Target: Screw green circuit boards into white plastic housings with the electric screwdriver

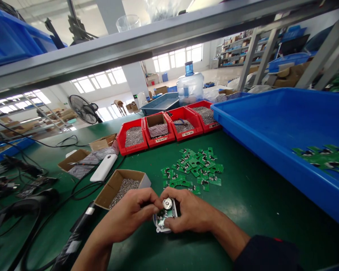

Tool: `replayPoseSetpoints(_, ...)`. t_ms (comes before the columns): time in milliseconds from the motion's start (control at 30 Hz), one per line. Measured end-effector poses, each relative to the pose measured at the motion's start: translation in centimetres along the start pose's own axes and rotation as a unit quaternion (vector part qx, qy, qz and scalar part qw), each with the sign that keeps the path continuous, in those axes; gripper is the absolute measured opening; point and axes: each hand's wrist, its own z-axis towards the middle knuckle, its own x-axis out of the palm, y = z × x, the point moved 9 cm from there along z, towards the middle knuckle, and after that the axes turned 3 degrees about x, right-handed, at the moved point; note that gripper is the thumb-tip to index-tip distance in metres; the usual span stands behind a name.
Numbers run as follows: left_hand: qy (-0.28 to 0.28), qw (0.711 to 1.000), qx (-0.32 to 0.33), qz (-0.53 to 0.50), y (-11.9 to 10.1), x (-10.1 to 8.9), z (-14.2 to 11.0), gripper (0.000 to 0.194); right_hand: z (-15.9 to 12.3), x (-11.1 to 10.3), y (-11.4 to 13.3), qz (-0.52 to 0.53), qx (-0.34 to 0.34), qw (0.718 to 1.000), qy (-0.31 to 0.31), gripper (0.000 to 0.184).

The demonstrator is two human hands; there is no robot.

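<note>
My right hand (189, 212) is closed round a small white plastic housing (159, 228), its thumb on the inside near the lower right edge. Within the housing sit a green circuit board (165, 215) and a round silver metal part (167, 204) near the top. My left hand (134, 210) is pinched at the housing's upper left, thumb and forefinger tips together beside the round part. What lies between those tips is too small or hidden to make out. Just beyond the hands lies a loose pile of green circuit boards (196, 165). An open cardboard box of screws (125, 190) stands beyond my left hand.
Red bins (134, 137) of small metal parts stand in a row at the back. A large blue tray (260, 143) with more boards fills the right. On the left lie a white power bank-like block (104, 167), cables and a black electric screwdriver-like tool (76, 233). A shelf beam (147, 34) crosses above.
</note>
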Motion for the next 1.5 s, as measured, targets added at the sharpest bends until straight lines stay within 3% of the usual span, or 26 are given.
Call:
replayPoseSetpoints(200,0.020,0.997,0.041,0.067,-1.5,1.0,0.4,0.012,0.1,0.0,0.1,0.007,-0.011,1.000,0.000,0.032)
replayPoseSetpoints(667,0.022,0.998,-0.010,0.063,-0.6,0.9,0.3,0.013,0.1,-0.1,0.2,-0.013,-0.005,1.000,-0.003,0.034)
replayPoseSetpoints(1133,0.034,0.997,0.003,0.064,-0.7,1.4,0.5,0.015,0.0,-0.1,0.2,-0.023,0.003,1.000,-0.001,0.034)
replayPoseSetpoints(1500,-0.009,0.997,-0.046,0.068,-0.4,2.0,0.2,0.005,0.0,0.0,0.3,-0.017,-0.010,1.000,-0.005,0.030)
